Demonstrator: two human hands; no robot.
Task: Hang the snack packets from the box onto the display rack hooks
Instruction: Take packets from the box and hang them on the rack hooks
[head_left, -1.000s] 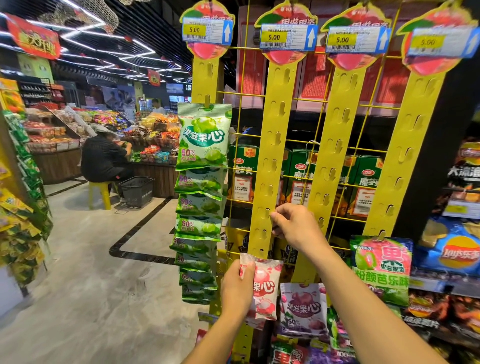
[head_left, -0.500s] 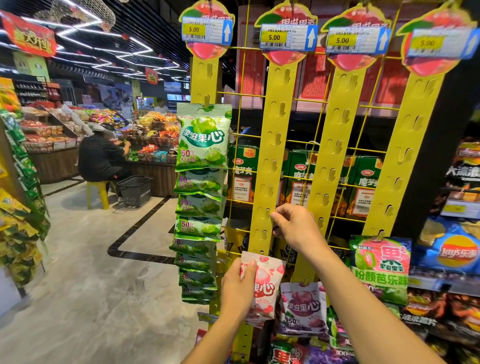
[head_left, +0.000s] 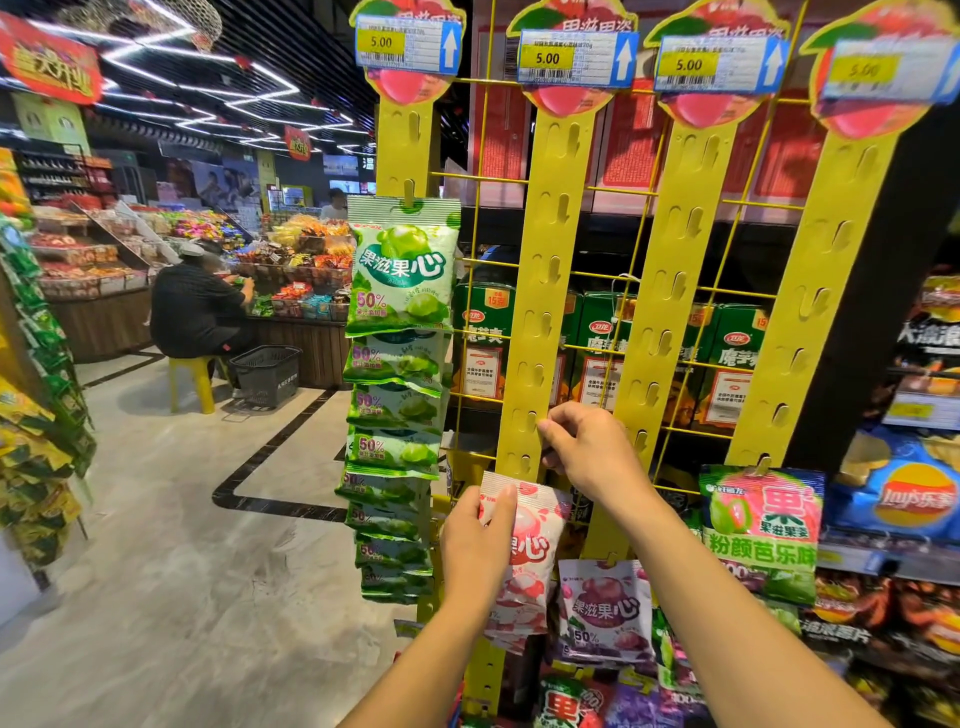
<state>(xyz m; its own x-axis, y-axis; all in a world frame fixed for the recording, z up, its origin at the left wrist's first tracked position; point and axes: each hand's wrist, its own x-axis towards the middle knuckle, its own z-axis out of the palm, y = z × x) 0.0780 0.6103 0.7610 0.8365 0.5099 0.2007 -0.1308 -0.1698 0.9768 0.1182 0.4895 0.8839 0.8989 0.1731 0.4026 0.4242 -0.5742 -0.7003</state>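
My left hand (head_left: 480, 540) grips a pink-and-white snack packet (head_left: 532, 551), holding it upright against the lower part of the second yellow hanging strip (head_left: 550, 291). Just above it, my right hand (head_left: 584, 447) pinches the strip's right edge beside a hook tab. That strip's upper hooks are bare. A column of green packets (head_left: 400, 322) hangs on the first strip (head_left: 402, 150). A purple packet (head_left: 605, 610) hangs low on the third strip (head_left: 675, 291), and a green-pink packet (head_left: 761, 525) on the fourth strip (head_left: 831, 291). The box is out of view.
A yellow wire grid (head_left: 483, 260) backs the strips, with green cartons (head_left: 597, 353) behind it. Chip bags (head_left: 904, 493) fill shelves at right. At left, a rack of packets (head_left: 36, 374). A seated person (head_left: 195, 306) on a yellow stool (head_left: 195, 379) and a black basket (head_left: 267, 374) are across the floor.
My left hand has raised the pink packet slightly toward the second strip. My right hand stays pinched at the same spot on the strip.
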